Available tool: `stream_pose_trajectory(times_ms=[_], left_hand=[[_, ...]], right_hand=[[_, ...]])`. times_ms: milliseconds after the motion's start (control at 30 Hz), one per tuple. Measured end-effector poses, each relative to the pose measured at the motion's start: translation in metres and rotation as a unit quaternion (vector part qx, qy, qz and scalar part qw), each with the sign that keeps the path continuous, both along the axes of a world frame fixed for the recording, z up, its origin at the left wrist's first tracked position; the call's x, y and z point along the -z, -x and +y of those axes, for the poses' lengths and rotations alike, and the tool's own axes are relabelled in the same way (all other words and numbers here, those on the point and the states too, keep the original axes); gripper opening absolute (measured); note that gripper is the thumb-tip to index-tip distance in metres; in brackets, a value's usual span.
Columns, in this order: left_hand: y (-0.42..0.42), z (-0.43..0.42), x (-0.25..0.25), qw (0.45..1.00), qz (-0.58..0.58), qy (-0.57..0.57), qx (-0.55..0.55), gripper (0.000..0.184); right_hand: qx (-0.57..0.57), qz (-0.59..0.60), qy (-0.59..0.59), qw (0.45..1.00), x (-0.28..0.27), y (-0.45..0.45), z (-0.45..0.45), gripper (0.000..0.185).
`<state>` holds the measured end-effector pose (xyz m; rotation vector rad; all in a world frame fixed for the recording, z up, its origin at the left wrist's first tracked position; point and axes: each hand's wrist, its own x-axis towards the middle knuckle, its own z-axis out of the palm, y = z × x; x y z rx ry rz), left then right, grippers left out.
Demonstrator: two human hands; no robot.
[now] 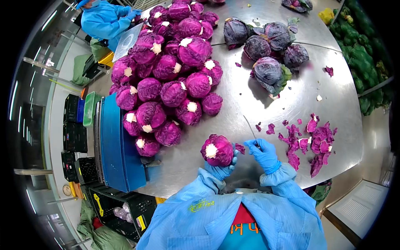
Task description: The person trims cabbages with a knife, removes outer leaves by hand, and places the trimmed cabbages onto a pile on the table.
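Note:
My left hand (pixel 223 168), in a blue glove, holds a trimmed purple cabbage (pixel 217 151) from below, its white cut stem facing up. In my gloved right hand (pixel 262 153) is a knife (pixel 251 127), its thin blade pointing up and away to the left. A small purple leaf piece (pixel 240 148) lies between the cabbage and my right hand. To the right are torn leaf scraps (pixel 321 139) on the metal table (pixel 237 108). A large pile of purple cabbages (pixel 166 66) rises at the left.
Several darker, untrimmed cabbages (pixel 268 73) sit at the back centre. Green net sacks (pixel 362 58) stand beyond the right edge. Blue panels (pixel 118 141) and black crates (pixel 116 212) are at the left. A co-worker in blue (pixel 102 21) is at the upper left.

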<state>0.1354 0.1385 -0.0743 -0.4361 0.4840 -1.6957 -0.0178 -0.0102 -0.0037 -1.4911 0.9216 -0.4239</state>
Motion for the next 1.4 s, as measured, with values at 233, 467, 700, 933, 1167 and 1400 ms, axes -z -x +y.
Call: stream_pose_trajectory(times_ms=[233, 467, 700, 933, 1167, 1400], left_hand=[[-0.011, 0.018, -0.049, 0.995, -0.093, 0.023, -0.041, 0.092], [-0.034, 0.01, -0.086, 0.974, -0.203, -0.016, -0.095, 0.1], [-0.145, 0.029, -0.096, 0.889, -0.392, 0.08, -0.223, 0.113], [-0.251, 0.018, -0.182, 0.513, -0.654, -0.334, -0.445, 0.066], [-0.31, -0.028, -0.196, 0.283, -0.698, -0.442, -0.488, 0.064], [-0.332, -0.048, -0.18, 0.013, -0.775, -0.501, -0.385, 0.089]], right_hand=[[0.026, 0.059, -0.085, 0.994, 0.017, 0.023, 0.006, 0.017], [-0.002, 0.074, -0.024, 0.997, 0.041, 0.026, 0.012, 0.017], [-0.037, 0.1, 0.065, 0.992, 0.051, 0.029, 0.01, 0.016], [-0.056, 0.121, 0.052, 0.99, 0.049, 0.023, 0.013, 0.014], [-0.072, 0.17, 0.102, 0.977, 0.047, 0.022, 0.013, 0.021], [-0.069, 0.196, 0.093, 0.974, 0.064, 0.024, 0.008, 0.023]])
